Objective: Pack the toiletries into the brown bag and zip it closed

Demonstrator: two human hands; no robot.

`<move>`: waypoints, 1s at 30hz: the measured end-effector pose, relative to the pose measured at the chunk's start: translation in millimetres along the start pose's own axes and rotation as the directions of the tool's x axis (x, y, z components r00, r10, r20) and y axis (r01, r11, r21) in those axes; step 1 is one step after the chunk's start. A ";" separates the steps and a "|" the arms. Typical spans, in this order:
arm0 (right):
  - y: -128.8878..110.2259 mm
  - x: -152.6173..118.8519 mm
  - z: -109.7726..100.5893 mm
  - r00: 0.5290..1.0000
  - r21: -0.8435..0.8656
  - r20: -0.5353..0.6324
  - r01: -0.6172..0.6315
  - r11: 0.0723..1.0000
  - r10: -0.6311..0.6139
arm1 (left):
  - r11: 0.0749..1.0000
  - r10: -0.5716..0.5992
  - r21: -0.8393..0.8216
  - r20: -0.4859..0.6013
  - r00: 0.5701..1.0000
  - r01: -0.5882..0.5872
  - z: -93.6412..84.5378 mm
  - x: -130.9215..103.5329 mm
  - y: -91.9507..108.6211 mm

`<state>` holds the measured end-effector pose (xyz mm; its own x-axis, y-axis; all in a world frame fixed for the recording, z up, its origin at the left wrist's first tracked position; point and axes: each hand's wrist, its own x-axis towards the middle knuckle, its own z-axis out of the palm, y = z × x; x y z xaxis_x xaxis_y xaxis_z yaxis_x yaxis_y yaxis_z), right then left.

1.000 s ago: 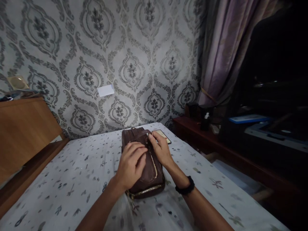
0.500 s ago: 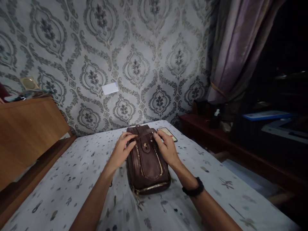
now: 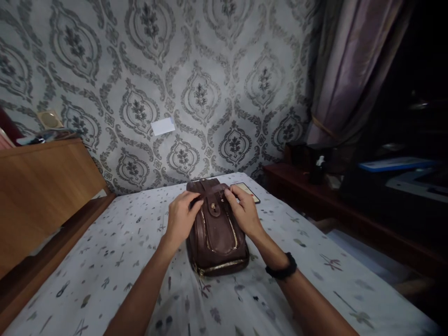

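Observation:
A dark brown leather bag (image 3: 220, 233) with gold zippers and a round gold clasp (image 3: 213, 206) lies on the patterned white sheet (image 3: 140, 242). At the bag's upper left edge is my left hand (image 3: 181, 217), its thumb and fingertips close together on the leather. My right hand (image 3: 245, 212), below a black wristband (image 3: 282, 267) on that arm, pinches at the upper right, by the zipper end. What lies between the fingertips of either hand is too small to make out. Behind my right hand a phone (image 3: 250, 192) lies partly hidden.
A wooden headboard (image 3: 52, 172) with small items on top stands at the left. Patterned wallpaper with a white card (image 3: 163, 126) is behind. On the right are a dark red shelf (image 3: 287, 182), a pump bottle (image 3: 319, 169), a blue-edged object (image 3: 395, 164) and a curtain (image 3: 350, 70).
The view has shifted slightly. My left hand's fingers have curled closer together at the bag's edge, while my right hand stays at its upper right.

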<state>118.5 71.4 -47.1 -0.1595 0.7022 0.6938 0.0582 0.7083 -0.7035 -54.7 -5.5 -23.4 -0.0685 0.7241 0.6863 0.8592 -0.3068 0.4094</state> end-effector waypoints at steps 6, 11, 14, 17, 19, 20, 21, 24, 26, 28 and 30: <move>-1.3 -0.8 -0.6 1.000 -0.036 0.007 0.012 0.999 -0.012 | 0.994 -0.010 0.110 -0.014 1.000 0.011 1.2 -0.8 7.6; -2.8 -0.9 -1.8 0.999 -0.044 0.021 0.040 0.998 -0.039 | 0.981 -0.176 -0.074 0.052 0.983 0.179 -2.2 2.0 9.1; -1.7 -0.8 -1.6 0.999 -0.043 0.014 0.041 0.998 -0.040 | 0.963 -0.174 -0.188 0.123 0.977 0.195 -4.3 1.9 10.2; -0.3 -0.8 -1.0 0.999 -0.040 0.012 0.031 0.999 -0.031 | 0.947 -0.165 -0.253 0.146 0.976 0.198 -4.0 -0.4 11.2; 0.1 -0.7 -0.7 1.000 -0.034 0.011 0.024 0.999 -0.024 | 0.941 -0.175 -0.266 0.150 0.973 0.210 -3.6 -2.2 11.7; 0.0 -0.7 -0.7 1.000 -0.031 0.013 0.020 0.999 -0.020 | 0.938 -0.179 -0.270 0.154 0.972 0.216 -3.7 -2.9 12.1; -0.2 -0.7 -0.7 1.000 -0.029 0.014 0.017 0.999 -0.017 | 0.935 -0.179 -0.278 0.160 0.971 0.219 -4.2 -3.5 12.5; -1.0 -0.6 -0.8 1.000 -0.028 0.023 0.012 1.000 -0.012 | 0.923 -0.161 -0.318 0.193 0.968 0.217 -6.3 -4.9 14.1; -1.5 -0.4 -1.3 1.000 -0.029 0.022 0.016 0.999 -0.016 | 0.912 -0.154 -0.348 0.204 0.967 0.219 -6.9 -6.4 14.8; -1.9 -0.2 -2.0 0.999 -0.029 0.024 0.025 0.999 -0.024 | 0.901 -0.164 -0.370 0.190 0.968 0.225 -5.6 -9.2 14.9; -2.4 -0.1 -3.0 0.999 -0.033 0.017 0.045 0.998 -0.045 | 0.894 -0.184 -0.382 0.158 0.970 0.232 -2.7 -13.2 14.4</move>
<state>121.3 69.8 -45.0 -0.1785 0.6687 0.7218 0.0833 0.7412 -0.6661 -42.7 -21.2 -24.9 -0.1446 0.8564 0.4956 0.5589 -0.3426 0.7552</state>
